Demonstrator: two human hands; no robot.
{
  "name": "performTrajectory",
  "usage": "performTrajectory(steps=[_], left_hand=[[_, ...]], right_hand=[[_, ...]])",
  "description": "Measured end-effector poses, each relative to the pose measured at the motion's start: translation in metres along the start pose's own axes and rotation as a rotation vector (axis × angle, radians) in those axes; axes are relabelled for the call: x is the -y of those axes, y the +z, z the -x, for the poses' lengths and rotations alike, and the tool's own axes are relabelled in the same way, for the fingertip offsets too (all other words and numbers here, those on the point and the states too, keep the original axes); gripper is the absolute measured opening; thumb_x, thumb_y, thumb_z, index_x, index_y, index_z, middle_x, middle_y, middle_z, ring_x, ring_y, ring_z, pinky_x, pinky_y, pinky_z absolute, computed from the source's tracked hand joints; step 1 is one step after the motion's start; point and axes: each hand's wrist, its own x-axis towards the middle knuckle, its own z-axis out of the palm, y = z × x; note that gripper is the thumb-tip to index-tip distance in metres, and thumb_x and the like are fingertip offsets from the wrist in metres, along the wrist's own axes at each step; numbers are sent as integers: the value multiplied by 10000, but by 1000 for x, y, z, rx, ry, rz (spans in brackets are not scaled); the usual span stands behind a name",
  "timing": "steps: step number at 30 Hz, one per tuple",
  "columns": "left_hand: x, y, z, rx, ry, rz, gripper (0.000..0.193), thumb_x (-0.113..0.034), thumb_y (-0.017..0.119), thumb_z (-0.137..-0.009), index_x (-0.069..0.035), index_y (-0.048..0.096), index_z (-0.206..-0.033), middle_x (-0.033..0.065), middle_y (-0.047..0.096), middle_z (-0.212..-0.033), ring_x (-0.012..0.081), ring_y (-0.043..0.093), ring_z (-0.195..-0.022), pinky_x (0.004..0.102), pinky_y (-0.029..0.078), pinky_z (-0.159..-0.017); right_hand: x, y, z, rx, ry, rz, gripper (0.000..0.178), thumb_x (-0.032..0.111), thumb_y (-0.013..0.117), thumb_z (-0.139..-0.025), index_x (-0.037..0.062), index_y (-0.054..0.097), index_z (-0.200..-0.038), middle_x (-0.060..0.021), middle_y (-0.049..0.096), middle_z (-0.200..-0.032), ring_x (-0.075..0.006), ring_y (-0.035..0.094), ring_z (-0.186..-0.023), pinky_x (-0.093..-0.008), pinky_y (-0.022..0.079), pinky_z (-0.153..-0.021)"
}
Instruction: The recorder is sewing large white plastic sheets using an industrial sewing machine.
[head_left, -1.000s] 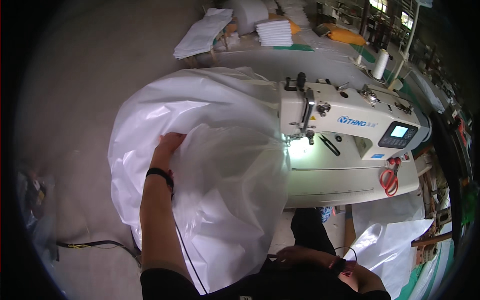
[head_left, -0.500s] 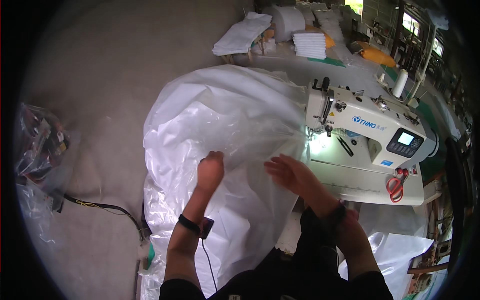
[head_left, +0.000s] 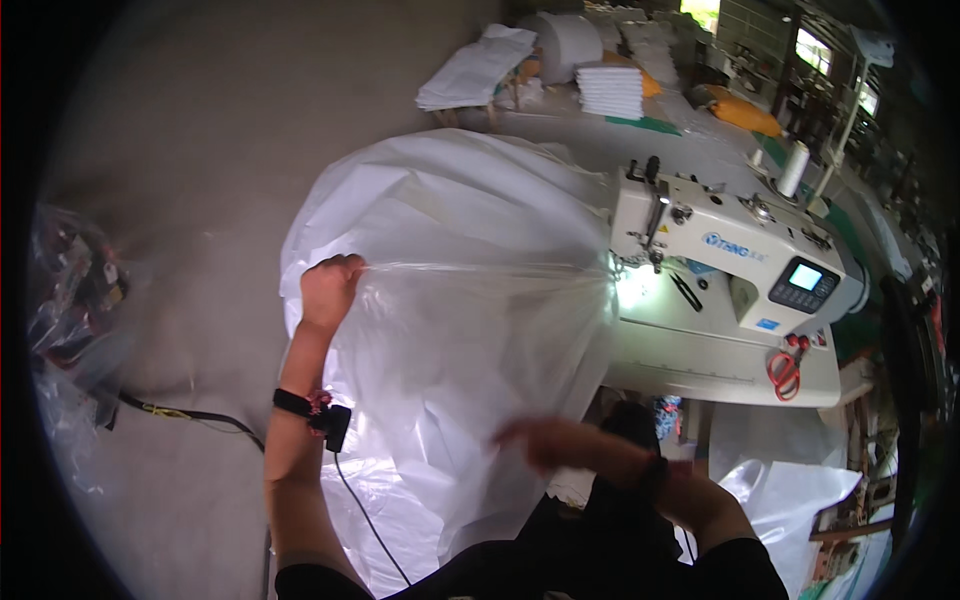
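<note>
A large sheet of white translucent plastic (head_left: 440,340) spreads over the work surface and hangs down toward me. Its right end lies under the needle area of a white sewing machine (head_left: 700,220), where a lamp glows. At the sheet's left side my left hand (head_left: 332,285) is closed on the plastic, and a taut fold runs from it straight to the needle. Nearer to me, my right hand (head_left: 545,443) hovers over the lower part of the sheet, smeared by motion, so its fingers cannot be made out.
Red-handled scissors (head_left: 785,370) and black thread snips (head_left: 687,292) lie on the machine bed. A white thread cone (head_left: 794,170) stands behind the machine. Folded white stacks (head_left: 610,92) are at the back. A clear bag (head_left: 75,290) of dark items sits far left, beside a black cable (head_left: 190,412).
My left hand has moved left and away from me, pulling a fold of the plastic taut. The right hand has dropped toward me and slightly left.
</note>
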Motion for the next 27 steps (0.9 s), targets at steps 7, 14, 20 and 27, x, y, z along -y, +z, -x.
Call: performTrajectory(steps=[7,14,20,27], left_hand=[[35,43,53,350,-280,40,253,-43,452,-815,-140,648,-943,99,637,-891,326,605,-828,428,496,-761],[-81,49,21,701,-421,356,588,-511,484,-861,-178,433,-1343,133,379,-1404,323,352,-1296,529,294,-1019],[-99,97,-11,789,-432,9,662,-611,404,-859,-278,290,-1420,46,201,-1510,283,221,-1372,685,139,-998],[-120,61,-28,954,-360,-150,525,-504,431,-892,-199,444,-1319,79,346,-1435,279,361,-1287,631,276,-974]], right_hand=[[-91,-4,104,139,-482,777,322,278,486,-938,79,599,-1165,-49,657,-960,-99,582,-643,-255,483,-587],[-63,-14,57,-668,103,195,489,217,570,-897,-37,423,-1289,-165,598,-1112,-172,581,-986,-309,472,-838],[-98,-13,16,-451,-152,236,475,252,638,-839,-20,525,-1212,-147,585,-1143,-189,557,-1049,-315,435,-914],[-92,-2,103,-411,359,109,557,305,665,-818,-32,484,-1223,-150,630,-1042,-208,636,-924,-310,517,-765]])
